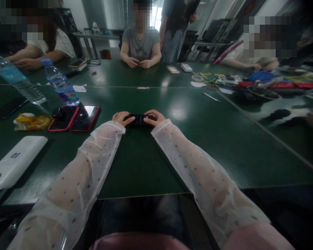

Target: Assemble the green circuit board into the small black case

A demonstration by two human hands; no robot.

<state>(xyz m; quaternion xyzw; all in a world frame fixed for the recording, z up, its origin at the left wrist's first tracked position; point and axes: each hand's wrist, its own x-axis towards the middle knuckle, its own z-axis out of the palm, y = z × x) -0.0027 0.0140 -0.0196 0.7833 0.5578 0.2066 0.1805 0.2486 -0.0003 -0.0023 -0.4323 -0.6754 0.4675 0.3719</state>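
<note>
Both of my hands hold a black phone (139, 119) sideways just above or on the green table (143, 163); which of the two I cannot tell. Small light marks show on its dark face. My left hand (122, 118) grips its left end, the thumb laid over the front. At the right end, my right hand (154, 118) is closed the same way, with its thumb on the face. The fingers behind the phone are partly hidden. Sheer white dotted sleeves cover both forearms.
Left of my hands lie two red-cased phones (85, 118), a yellow wrapper (32, 122) and a white power bank (18, 161). Two water bottles (61, 85) stand behind. A pen (211, 97) and a cable heap (263, 83) lie right. Several people sit or stand around the table.
</note>
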